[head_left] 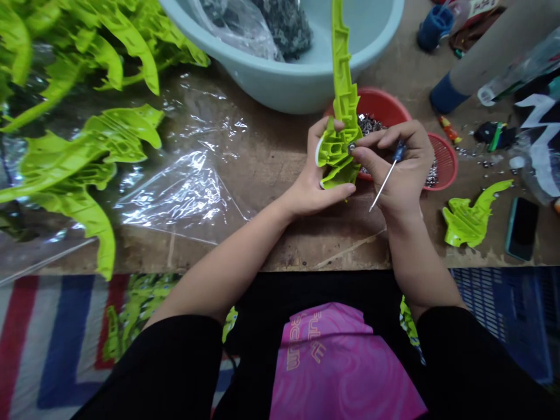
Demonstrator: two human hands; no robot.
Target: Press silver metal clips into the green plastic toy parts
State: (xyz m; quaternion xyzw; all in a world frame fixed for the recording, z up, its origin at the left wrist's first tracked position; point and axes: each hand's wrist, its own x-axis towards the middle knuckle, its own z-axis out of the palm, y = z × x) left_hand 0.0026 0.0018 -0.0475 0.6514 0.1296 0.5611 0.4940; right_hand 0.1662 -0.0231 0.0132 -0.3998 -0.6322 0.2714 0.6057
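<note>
My left hand [315, 178] is closed round the wide base of a long lime-green plastic part [342, 99] that stands upright over the table's middle. My right hand [400, 166] pinches a small screw [351, 147] against that part with thumb and forefinger. The same hand also grips a screwdriver [389, 174] with a blue handle, its thin metal shaft pointing down and left. Directly behind both hands stands a red basket [444, 166] holding several small metal screws.
A pale blue basin [301, 81] with a bagged dark load stands behind. Many lime-green parts [83, 157] pile at the left over clear plastic bags [184, 192]. Another green part [470, 219] and a phone [522, 227] lie at right. The table's edge runs near my lap.
</note>
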